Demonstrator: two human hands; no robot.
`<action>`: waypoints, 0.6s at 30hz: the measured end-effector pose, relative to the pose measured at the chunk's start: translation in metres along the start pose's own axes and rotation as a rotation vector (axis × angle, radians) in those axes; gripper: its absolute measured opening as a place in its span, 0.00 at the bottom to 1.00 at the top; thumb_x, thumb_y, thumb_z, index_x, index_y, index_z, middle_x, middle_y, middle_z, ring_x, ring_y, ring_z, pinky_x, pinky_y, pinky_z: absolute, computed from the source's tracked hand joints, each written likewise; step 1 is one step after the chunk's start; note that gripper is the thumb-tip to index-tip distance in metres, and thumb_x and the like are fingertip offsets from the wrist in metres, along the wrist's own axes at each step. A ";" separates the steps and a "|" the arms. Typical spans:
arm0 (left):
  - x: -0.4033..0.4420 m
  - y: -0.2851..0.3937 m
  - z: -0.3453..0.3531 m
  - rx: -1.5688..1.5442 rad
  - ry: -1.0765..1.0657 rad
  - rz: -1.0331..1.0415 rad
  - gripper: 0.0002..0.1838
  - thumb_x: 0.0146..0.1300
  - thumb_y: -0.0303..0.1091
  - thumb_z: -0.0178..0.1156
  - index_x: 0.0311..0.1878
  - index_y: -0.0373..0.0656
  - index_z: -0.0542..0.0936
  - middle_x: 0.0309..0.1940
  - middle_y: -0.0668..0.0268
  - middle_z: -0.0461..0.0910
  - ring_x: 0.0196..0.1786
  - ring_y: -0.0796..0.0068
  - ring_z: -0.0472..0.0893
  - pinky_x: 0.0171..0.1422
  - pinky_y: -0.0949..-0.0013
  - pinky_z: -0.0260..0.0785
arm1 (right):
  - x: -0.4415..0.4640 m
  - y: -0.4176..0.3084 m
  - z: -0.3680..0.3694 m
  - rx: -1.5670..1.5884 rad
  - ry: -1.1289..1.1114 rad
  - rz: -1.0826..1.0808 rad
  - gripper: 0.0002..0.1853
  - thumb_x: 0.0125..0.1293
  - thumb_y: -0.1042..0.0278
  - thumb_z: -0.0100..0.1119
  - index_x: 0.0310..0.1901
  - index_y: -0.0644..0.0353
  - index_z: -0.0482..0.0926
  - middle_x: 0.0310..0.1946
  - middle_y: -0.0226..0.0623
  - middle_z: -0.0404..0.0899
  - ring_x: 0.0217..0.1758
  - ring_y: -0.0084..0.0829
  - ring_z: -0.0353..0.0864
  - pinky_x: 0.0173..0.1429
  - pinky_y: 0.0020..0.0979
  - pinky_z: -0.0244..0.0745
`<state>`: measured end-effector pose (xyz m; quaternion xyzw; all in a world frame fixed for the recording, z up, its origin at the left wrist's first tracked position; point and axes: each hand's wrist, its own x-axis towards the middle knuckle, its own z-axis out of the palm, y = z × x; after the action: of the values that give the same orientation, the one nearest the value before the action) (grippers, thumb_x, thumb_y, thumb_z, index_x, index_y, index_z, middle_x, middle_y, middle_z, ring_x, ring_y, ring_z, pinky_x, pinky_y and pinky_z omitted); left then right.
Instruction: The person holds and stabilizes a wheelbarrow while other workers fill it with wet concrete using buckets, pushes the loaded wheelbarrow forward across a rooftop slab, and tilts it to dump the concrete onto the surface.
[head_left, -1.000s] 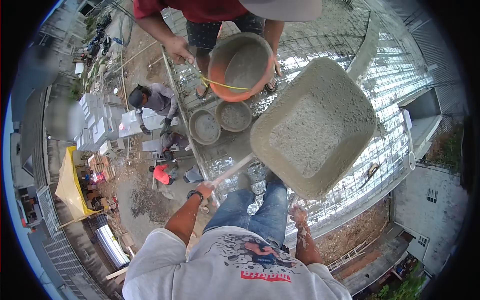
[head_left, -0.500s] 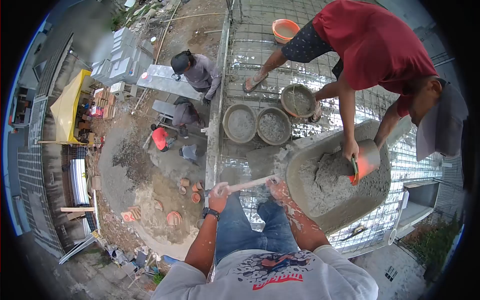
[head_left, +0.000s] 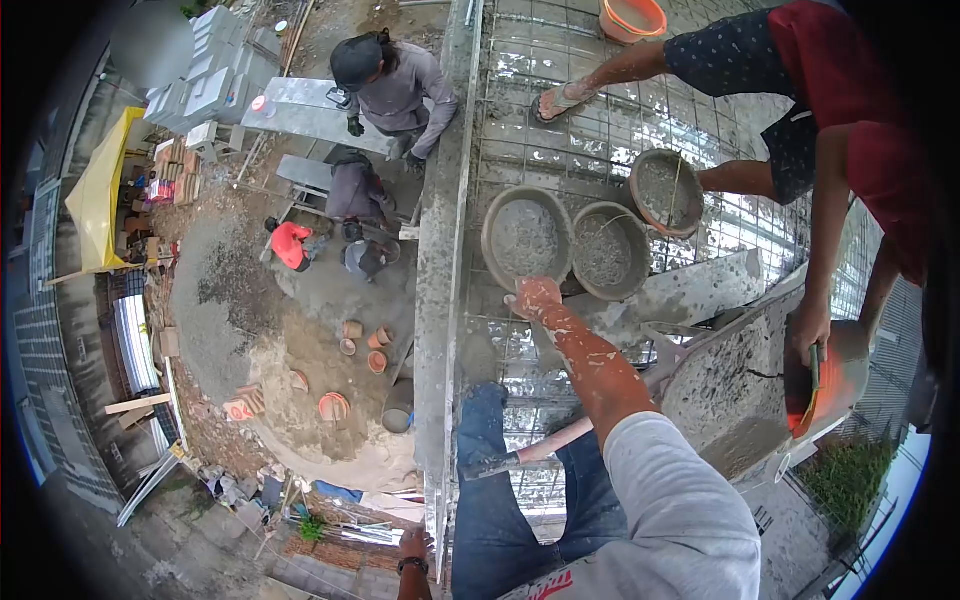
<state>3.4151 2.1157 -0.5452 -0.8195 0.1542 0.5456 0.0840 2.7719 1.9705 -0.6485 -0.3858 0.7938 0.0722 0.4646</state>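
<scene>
My right hand point(head_left: 537, 297) is closed on the near rim of a round bucket point(head_left: 490, 262) filled with wet grey concrete. Beside it stands a second concrete-filled bucket point(head_left: 608, 250), with a third bucket point(head_left: 665, 195) farther right. At the bottom, my left hand point(head_left: 415, 543) rests against the side of the concrete ledge point(head_left: 440, 330), its fingers seemingly stretched out. A pale bar point(head_left: 555, 440) with a grey end slants across my legs toward the wheelbarrow-like tray point(head_left: 735, 365) of wet concrete; neither hand is on it.
A co-worker in red point(head_left: 865, 150) holds an orange-edged bucket point(head_left: 838, 375) at the tray. Rebar mesh point(head_left: 520, 90) covers the deck. Left of the ledge is a drop to lower ground, where several people work near a metal sheet point(head_left: 315, 110). An orange bucket point(head_left: 633, 18) stands at the back.
Both hands have let go of the pale bar. My right hand has reached forward to a bucket's rim; my left has moved down to the ledge. The co-worker's bucket has shifted right in view.
</scene>
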 end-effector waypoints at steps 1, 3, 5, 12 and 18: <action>-0.001 0.003 -0.001 0.038 -0.020 -0.017 0.11 0.65 0.40 0.58 0.43 0.43 0.74 0.27 0.62 0.77 0.25 0.67 0.79 0.24 0.65 0.71 | -0.008 -0.011 -0.022 0.070 0.045 0.044 0.32 0.61 0.38 0.54 0.50 0.63 0.79 0.48 0.53 0.80 0.54 0.46 0.79 0.58 0.42 0.73; 0.003 0.002 -0.001 0.100 -0.097 -0.043 0.14 0.66 0.42 0.56 0.45 0.40 0.74 0.27 0.63 0.77 0.26 0.67 0.79 0.26 0.64 0.72 | -0.016 -0.008 -0.050 0.162 0.082 0.049 0.36 0.60 0.31 0.51 0.42 0.65 0.82 0.41 0.53 0.82 0.48 0.48 0.82 0.54 0.45 0.74; -0.011 0.044 0.020 0.048 -0.091 0.086 0.16 0.66 0.44 0.56 0.46 0.41 0.73 0.30 0.62 0.79 0.28 0.69 0.80 0.26 0.69 0.72 | -0.032 -0.006 -0.074 0.209 0.104 -0.006 0.37 0.60 0.30 0.51 0.40 0.66 0.83 0.37 0.54 0.82 0.44 0.47 0.82 0.52 0.46 0.74; -0.034 0.227 0.111 0.106 -0.332 0.486 0.18 0.68 0.47 0.57 0.53 0.47 0.77 0.38 0.64 0.81 0.33 0.74 0.81 0.31 0.70 0.73 | -0.277 -0.018 -0.162 0.483 -0.025 -0.106 0.36 0.59 0.28 0.54 0.35 0.64 0.81 0.26 0.40 0.79 0.31 0.30 0.77 0.39 0.36 0.71; -0.122 0.315 0.285 0.315 -0.976 0.496 0.32 0.69 0.59 0.47 0.67 0.46 0.66 0.61 0.62 0.73 0.59 0.67 0.74 0.63 0.58 0.67 | -0.541 0.067 -0.220 1.085 0.091 -0.061 0.32 0.59 0.35 0.60 0.35 0.66 0.81 0.26 0.28 0.77 0.29 0.19 0.72 0.33 0.26 0.66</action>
<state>3.0158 1.9272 -0.5349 -0.3893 0.3648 0.8348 0.1358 2.7225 2.2076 -0.1126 -0.1163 0.7248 -0.3782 0.5640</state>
